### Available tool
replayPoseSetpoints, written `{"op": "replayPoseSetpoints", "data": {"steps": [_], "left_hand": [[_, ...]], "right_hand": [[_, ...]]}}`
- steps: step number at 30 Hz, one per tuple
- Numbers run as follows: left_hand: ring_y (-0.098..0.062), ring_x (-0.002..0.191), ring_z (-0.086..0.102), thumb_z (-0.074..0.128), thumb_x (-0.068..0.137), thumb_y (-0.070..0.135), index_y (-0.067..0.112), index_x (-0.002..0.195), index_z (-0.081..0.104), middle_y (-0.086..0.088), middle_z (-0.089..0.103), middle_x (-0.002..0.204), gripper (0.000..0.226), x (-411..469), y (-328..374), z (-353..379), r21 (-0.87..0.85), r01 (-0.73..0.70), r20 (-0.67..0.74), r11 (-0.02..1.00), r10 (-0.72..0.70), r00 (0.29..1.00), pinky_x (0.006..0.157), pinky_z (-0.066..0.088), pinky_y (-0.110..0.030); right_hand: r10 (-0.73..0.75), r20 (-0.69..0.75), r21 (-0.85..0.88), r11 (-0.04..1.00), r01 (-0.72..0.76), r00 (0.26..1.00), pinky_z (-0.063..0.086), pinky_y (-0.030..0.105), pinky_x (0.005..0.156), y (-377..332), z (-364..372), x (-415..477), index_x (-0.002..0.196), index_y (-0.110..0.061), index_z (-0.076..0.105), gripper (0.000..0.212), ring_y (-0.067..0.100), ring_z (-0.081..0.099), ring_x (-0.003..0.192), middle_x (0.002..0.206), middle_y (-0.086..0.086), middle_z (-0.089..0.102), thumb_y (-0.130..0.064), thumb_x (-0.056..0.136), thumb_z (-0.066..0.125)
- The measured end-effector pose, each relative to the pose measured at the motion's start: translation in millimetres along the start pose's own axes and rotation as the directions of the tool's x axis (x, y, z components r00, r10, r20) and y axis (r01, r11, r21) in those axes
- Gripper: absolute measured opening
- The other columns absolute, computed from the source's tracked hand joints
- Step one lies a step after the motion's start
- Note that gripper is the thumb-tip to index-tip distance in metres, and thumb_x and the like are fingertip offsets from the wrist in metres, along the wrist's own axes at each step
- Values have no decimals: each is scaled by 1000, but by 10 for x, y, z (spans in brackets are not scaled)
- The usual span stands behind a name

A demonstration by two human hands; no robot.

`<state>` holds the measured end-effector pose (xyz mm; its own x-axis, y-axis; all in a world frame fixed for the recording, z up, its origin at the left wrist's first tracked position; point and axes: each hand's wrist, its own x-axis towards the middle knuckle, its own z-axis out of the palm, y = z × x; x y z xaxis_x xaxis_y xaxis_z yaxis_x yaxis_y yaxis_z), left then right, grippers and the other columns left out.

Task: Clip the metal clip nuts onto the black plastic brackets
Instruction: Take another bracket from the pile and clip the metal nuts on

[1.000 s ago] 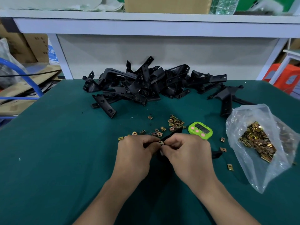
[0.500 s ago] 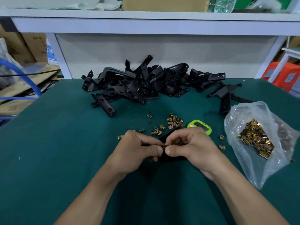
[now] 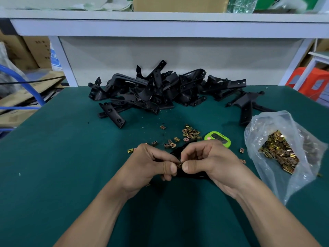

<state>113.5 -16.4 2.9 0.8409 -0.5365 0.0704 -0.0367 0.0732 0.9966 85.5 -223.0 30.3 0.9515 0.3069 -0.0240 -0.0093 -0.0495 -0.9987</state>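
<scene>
A green work mat (image 3: 71, 175) covers the bench, with a white shelf (image 3: 160, 24) running across above its far edge. A green timer (image 3: 218, 139) lies flat on the mat. Just in front of the timer, nearer the person, the left hand (image 3: 147, 168) and the right hand (image 3: 211, 163) are drawn together. Both have fingers curled round a black bracket (image 3: 179, 151), which is mostly hidden between them. The two thumb tips meet at a small brass-coloured clip nut (image 3: 179, 165) and press it from either side against the bracket. Whether the nut is fully seated cannot be told.

Loose clip nuts (image 3: 190, 132) are scattered to the left of the timer, the nearest ones just beside it. A pile of brackets (image 3: 160, 93) lies well beyond the timer, toward the far edge. A clear bag (image 3: 284, 150) holding many more nuts sits to the timer's right. A single bracket (image 3: 247, 107) lies beyond the timer and to its right, touching the bag's far side.
</scene>
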Motion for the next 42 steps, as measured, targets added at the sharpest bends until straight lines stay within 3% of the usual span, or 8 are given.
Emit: {"op": "replayPoseSetpoints", "data": {"steps": [5, 12, 17, 23, 27, 34, 39, 42], "left_hand": [[-12, 58, 60, 92, 65, 48, 10, 85, 83, -7, 70, 68, 44, 1, -3, -1, -47, -14, 0, 999, 14, 1000, 58, 49, -24], [-13, 59, 59, 79, 79, 21, 6, 89, 83, -12, 71, 71, 18, 62, -50, 122, -28, -62, -174, 998, 56, 983, 59, 50, -22], [-16, 59, 61, 78, 78, 24, 20, 86, 85, -18, 73, 71, 11, 91, -69, 194, 45, -126, -277, 991, 134, 952, 58, 54, -25], [-16, 61, 62, 77, 80, 20, 13, 87, 84, -14, 71, 70, 12, 73, -65, 153, -20, -83, -220, 996, 76, 973, 61, 52, -24], [-15, 61, 59, 76, 84, 10, 6, 87, 83, -12, 71, 70, 9, 57, -42, 84, 39, -74, -169, 996, 80, 982, 61, 50, -24], [-13, 64, 63, 81, 87, 12, 20, 89, 85, -10, 75, 75, 9, 43, -58, 56, 234, 8, -130, 972, 23, 991, 64, 52, -26], [-16, 65, 64, 83, 85, 25, 28, 89, 84, -10, 76, 76, 5, 52, -57, 53, 295, 6, -160, 956, 43, 986, 68, 56, -40], [-15, 64, 65, 83, 84, 28, 30, 89, 84, -9, 77, 76, 5, 38, -63, 57, 308, 4, -159, 951, 47, 986, 68, 57, -38]], "right_hand": [[4, -9, 24, 1000, -4, 1000, 41, 22, 59, -20, 14, 1, 72, -16, 76, 10, 16, 50, 66, 70, 8, 61, -9, 66, 81], [-7, -205, 17, 1000, 11, 979, 35, 19, 52, -22, 51, 21, 70, -13, 75, 19, 9, 44, 56, 63, 3, 56, 4, 78, 79], [-58, -319, 23, 997, 69, 946, 38, 15, 50, 14, 92, 41, 71, -7, 75, 19, 5, 49, 50, 57, -2, 60, 10, 80, 74], [21, -268, 66, 998, -3, 963, 35, 20, 50, 8, 65, 33, 70, -9, 76, 19, 12, 41, 54, 60, 4, 54, 7, 80, 76], [-17, -184, -146, 989, -10, 983, 37, 22, 54, -18, 31, -16, 75, -13, 73, 15, 9, 47, 56, 61, -1, 59, -2, 84, 78], [-57, -116, -542, 840, -15, 992, 40, 29, 56, -91, 2, -60, 74, -22, 72, 18, 9, 51, 55, 64, 1, 68, -33, 84, 81], [-132, -118, -624, 781, 30, 984, 44, 35, 56, -53, 59, -50, 72, -24, 74, 21, 16, 55, 56, 61, -1, 66, -38, 88, 75], [-133, -117, -610, 791, 34, 984, 40, 26, 49, -56, 29, -51, 70, -23, 74, 23, 8, 51, 50, 58, -3, 65, -38, 86, 78]]}}
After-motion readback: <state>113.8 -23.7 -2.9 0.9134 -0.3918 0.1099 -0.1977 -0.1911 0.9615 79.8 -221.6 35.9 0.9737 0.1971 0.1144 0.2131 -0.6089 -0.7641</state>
